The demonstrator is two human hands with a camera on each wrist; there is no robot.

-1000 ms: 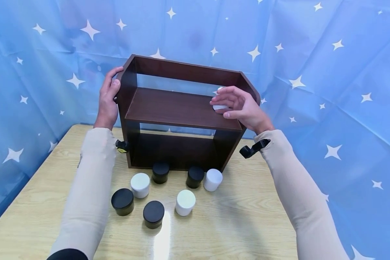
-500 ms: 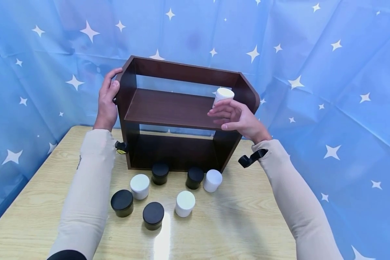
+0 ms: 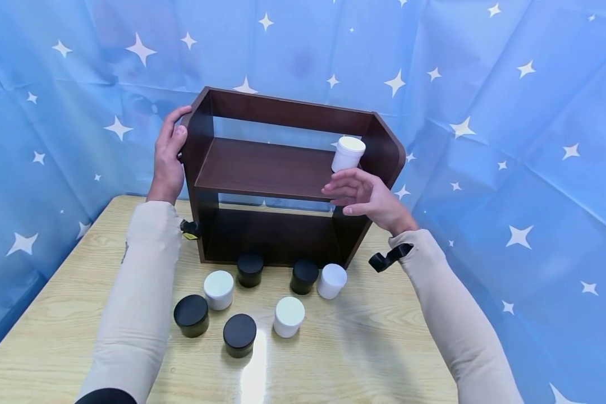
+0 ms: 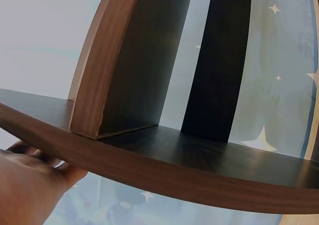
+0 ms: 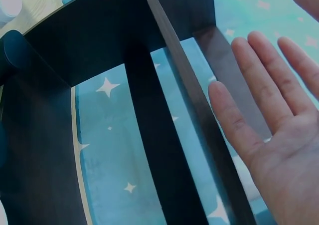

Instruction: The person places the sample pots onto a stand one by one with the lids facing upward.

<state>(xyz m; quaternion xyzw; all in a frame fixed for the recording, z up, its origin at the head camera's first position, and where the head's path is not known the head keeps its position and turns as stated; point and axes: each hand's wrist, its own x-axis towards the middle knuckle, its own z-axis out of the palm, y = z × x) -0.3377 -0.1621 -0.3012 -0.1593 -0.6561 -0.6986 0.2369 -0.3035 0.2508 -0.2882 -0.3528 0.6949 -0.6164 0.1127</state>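
Observation:
A dark brown two-tier shelf [image 3: 262,165] stands on the table. My left hand [image 3: 168,154] holds its left side panel, with the index fingertip at the upper edge and the thumb against the outer face. In the left wrist view, that hand [image 4: 35,180] is partly hidden behind the panel. A white lidded jar [image 3: 348,155] stands upright at the right end of the upper tier. My right hand [image 3: 366,196] hovers just in front of and below this jar, fingers spread and loosely bent, holding nothing. The right wrist view shows its bare palm [image 5: 294,160].
On the table [image 3: 384,359] before the shelf stand several black jars [image 3: 239,335] and three white jars [image 3: 288,317], all upright with lids. Two black jars and one white jar sit close to the shelf's front edge. A blue star-patterned curtain [image 3: 303,45] hangs behind.
My right hand has drawn down and toward me from the white jar, which now stands free on the upper tier. The left hand and shelf have stayed put.

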